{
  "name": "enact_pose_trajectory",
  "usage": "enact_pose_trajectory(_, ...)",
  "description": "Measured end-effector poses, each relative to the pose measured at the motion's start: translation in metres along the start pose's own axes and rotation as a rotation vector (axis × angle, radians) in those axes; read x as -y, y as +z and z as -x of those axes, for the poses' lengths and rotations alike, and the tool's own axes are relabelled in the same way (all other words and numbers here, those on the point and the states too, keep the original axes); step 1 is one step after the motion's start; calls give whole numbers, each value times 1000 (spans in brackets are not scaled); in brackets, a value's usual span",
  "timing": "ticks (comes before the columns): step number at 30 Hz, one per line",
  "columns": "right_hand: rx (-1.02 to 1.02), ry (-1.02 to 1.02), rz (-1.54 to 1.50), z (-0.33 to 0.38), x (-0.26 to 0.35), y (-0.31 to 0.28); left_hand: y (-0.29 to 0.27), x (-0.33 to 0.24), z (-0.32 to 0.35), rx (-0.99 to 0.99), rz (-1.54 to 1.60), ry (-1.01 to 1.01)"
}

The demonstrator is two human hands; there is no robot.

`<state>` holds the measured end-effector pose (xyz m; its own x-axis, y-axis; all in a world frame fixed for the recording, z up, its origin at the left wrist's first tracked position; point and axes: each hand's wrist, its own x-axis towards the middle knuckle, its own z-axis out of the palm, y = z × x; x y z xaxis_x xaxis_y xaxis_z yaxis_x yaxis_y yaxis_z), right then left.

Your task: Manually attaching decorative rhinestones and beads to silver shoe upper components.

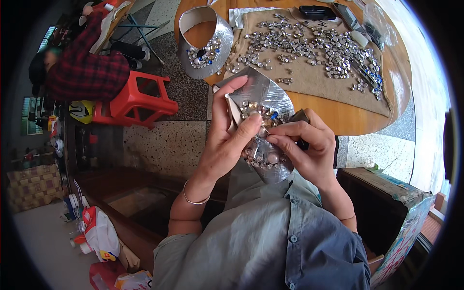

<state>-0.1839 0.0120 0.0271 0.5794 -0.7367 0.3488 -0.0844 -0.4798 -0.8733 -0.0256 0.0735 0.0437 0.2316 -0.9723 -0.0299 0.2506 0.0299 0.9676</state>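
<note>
My left hand (227, 135) grips a silver foil-covered piece (263, 92) studded with shiny gems, thumb across its face. My right hand (307, 150) pinches at the gems near the piece's middle, with a dark object tucked behind its fingers. The piece is held in front of my chest, just off the edge of the round wooden table (348, 121). A tan cloth (314, 79) on the table carries several loose silver and blue gems (333, 53).
A silver foil band (205, 41) with gems inside stands at the table's left edge. A red plastic stool (140, 99) and a person in a red plaid shirt (82, 67) are at left. A wooden bench (140, 203) and a patterned box (406, 212) flank me.
</note>
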Motion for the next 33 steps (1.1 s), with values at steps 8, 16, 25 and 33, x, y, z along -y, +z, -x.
enact_pose_trajectory(8, 106, 598, -1082, -1, -8, 2, -3, 4, -1, -26, -8, -50)
enact_pose_trajectory(16, 91, 684, -1398, -2, -15, 2, -1, 2, -3, -23, 119, -78)
enact_pose_trajectory(25, 20, 258, -720, 5, 0, -2, 0, 9, -3, -20, 8, 103)
enact_pose_trajectory(33, 178, -77, -141, 20, 17, 1, 0, 8, -6, -166, 57, 149)
